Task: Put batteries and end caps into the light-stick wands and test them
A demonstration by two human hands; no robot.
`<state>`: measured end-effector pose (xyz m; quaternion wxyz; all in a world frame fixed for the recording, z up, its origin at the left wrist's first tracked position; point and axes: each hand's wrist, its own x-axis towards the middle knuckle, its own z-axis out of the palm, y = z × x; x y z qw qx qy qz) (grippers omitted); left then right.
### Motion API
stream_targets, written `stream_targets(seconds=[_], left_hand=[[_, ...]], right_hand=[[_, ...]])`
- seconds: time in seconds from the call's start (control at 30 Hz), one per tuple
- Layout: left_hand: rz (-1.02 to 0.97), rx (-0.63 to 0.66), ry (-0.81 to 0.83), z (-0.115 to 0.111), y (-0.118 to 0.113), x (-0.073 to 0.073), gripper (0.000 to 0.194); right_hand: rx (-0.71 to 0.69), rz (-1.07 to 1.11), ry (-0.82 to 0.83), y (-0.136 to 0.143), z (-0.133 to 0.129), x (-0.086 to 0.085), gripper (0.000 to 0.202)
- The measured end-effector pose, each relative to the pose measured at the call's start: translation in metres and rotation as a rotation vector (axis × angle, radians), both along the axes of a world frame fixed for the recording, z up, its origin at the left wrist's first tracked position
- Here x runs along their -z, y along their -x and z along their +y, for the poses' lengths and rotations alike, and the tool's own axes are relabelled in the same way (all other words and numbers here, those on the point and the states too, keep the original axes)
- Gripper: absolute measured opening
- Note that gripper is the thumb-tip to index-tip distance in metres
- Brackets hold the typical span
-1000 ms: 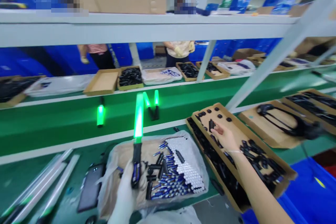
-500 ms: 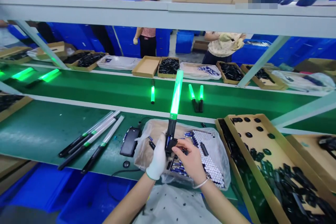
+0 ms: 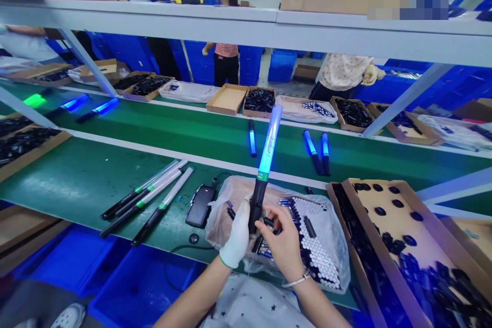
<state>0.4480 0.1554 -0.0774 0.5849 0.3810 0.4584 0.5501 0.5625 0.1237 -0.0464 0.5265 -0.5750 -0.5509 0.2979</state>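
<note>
A factory line fills the view: a green conveyor belt (image 3: 215, 136) runs across, with metal shelving above and other people at work on the far side. Nearer lies the green counter (image 3: 77, 184), carrying a bag of batteries (image 3: 307, 236) and a cardboard tray of black caps (image 3: 384, 210).

The light wand (image 3: 265, 164) is lit blue and stands nearly upright, tilted a little to the right, over the battery bag. Judging by the glow, its batteries are already in — what seems left is closing the handle's lower end and setting the wand with the others. Three lit wands (image 3: 317, 146) already lie on the belt, and several unlit wands (image 3: 149, 200) wait on the counter to the left, beside a black phone-like device (image 3: 200, 206).

The gloved left hand (image 3: 237, 233) wraps the wand's black handle, fingers curled tight around it. The bare right hand (image 3: 285, 241) is at the handle's base, its fingers (image 3: 273, 211) bent and pinching a small black part against the handle's lower end; whether that part is seated cannot be told.
</note>
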Motion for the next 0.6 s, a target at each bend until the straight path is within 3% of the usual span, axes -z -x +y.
stream_targets(seconds=[0.1,0.2,0.27,0.33,0.43,0.53,0.6], left_hand=[[0.04,0.016,-0.016,0.0,-0.001,-0.016,0.044],[0.039,0.112,0.063,0.001,0.002,-0.028,0.039],[0.015,0.203,0.155,0.006,0.009,-0.027,0.036],[0.104,0.182,0.154,0.021,0.02,-0.016,0.034],[0.46,-0.001,0.024,0.072,0.04,0.009,0.035],[0.666,-0.056,-0.014,0.153,0.049,0.03,0.042],[0.736,-0.062,-0.007,0.211,0.042,0.04,0.042]], right_hand=[[0.033,0.101,0.038,0.004,0.007,0.008,0.051],[-0.059,0.227,0.083,0.004,0.014,0.023,0.062],[-0.126,0.338,0.132,-0.003,0.019,0.037,0.061],[-0.115,0.405,0.186,-0.015,0.024,0.053,0.056],[-0.003,0.405,0.235,-0.039,0.033,0.077,0.051],[0.078,0.396,0.257,-0.058,0.042,0.095,0.052],[0.124,0.392,0.269,-0.066,0.049,0.103,0.054]])
